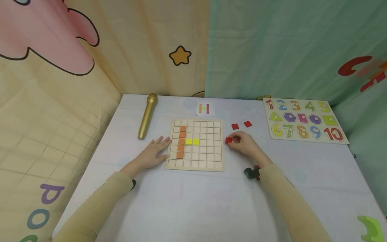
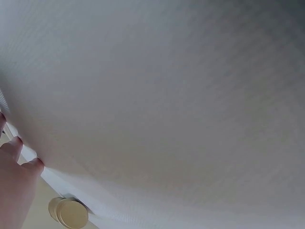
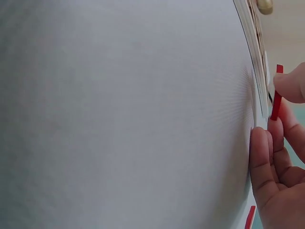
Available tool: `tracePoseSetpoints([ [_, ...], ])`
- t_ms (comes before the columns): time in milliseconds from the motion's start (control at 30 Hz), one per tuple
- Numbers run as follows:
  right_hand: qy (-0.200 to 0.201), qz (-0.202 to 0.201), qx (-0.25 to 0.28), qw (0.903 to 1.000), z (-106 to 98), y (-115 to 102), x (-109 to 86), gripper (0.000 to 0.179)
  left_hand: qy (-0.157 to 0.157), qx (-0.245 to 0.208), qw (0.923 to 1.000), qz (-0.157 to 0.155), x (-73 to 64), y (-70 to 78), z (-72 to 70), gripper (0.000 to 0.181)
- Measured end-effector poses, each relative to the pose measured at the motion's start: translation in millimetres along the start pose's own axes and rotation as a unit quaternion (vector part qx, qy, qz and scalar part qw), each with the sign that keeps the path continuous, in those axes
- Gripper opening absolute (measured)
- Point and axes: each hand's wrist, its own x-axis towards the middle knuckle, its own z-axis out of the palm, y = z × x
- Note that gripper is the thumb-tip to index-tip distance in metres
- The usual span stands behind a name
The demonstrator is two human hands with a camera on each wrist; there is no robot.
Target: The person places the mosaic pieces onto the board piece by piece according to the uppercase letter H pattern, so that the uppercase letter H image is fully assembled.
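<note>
A square wooden grid board (image 1: 208, 164) lies mid-table, bearing a column of orange tiles (image 1: 181, 142) and two yellow tiles (image 1: 192, 142) beside that column. My left hand (image 1: 152, 153) rests flat with spread fingers, its fingertips at the board's left edge. Just off the board's right edge, my right hand (image 1: 245, 144) pinches a red square tile (image 1: 228, 140) between thumb and fingers. In the right wrist view the red tile (image 3: 277, 93) stands edge-on under the thumb. Two loose red tiles (image 1: 235, 126) lie beyond this hand. More red pieces are partly hidden under the right wrist.
A small pattern card (image 1: 205, 109) lies behind the board. To the left is a gold microphone (image 1: 147, 116). A number and shape puzzle board (image 1: 305, 120) sits at the back right, and a green curved piece (image 1: 370, 228) at the front right. Curtains hang behind the table.
</note>
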Motion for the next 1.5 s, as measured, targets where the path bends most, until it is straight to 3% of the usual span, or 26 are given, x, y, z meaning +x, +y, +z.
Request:
tracePoseSetpoints([
  [267,-0.002,0.007,0.027,0.9996,-1.7,-5.7,1.5,0.034,0.003,0.002,1.0000,0.003,-1.1,1.9,-0.9,0.070],
  [533,0.001,-0.024,0.061,0.9979,-4.8,-39.5,16.2,0.036,0.005,0.003,1.0000,0.002,-1.9,0.7,-0.6,0.070],
  [900,0.006,-0.018,0.096,0.9952,21.3,-73.0,44.5,0.041,0.007,0.001,1.0000,0.004,-2.8,-1.6,2.1,0.070],
  [1267,-0.029,-0.005,0.055,0.9980,35.6,-77.2,60.8,0.037,0.009,-0.001,0.9999,0.011,-2.3,0.6,0.9,0.069],
  [1500,-0.025,-0.031,-0.002,0.9992,41.2,-77.0,64.6,0.032,0.013,0.000,0.9998,0.013,-3.6,-0.2,0.6,0.069],
])
